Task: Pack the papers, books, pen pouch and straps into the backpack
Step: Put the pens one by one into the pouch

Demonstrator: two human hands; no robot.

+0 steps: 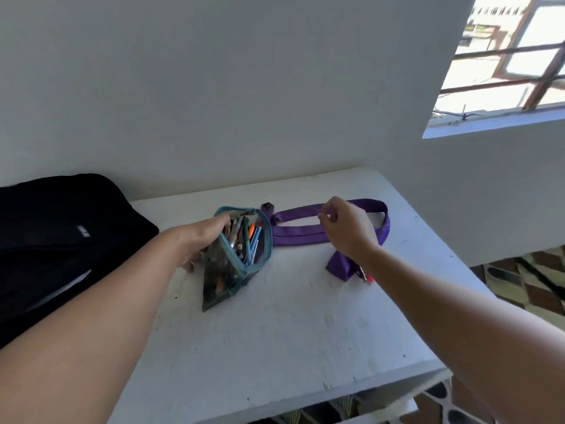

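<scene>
Lying at far left on the white tabletop [275, 332]: black fabric backpack [61, 240]. Gripping the open teal-edged see-through pen pouch [235, 258] mid-table, left hand [201, 237] curled round its left side; mouth pointing far, long axis running near-to-far. Probably zipping shut first, keeping pens in. Hovering over the purple webbing strap [296, 235], lying left-to-right: right hand [345, 228], loosely curled, holding nothing.

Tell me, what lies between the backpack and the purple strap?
The open pen pouch, held by the left hand, lies between backpack and strap, head view.
</scene>
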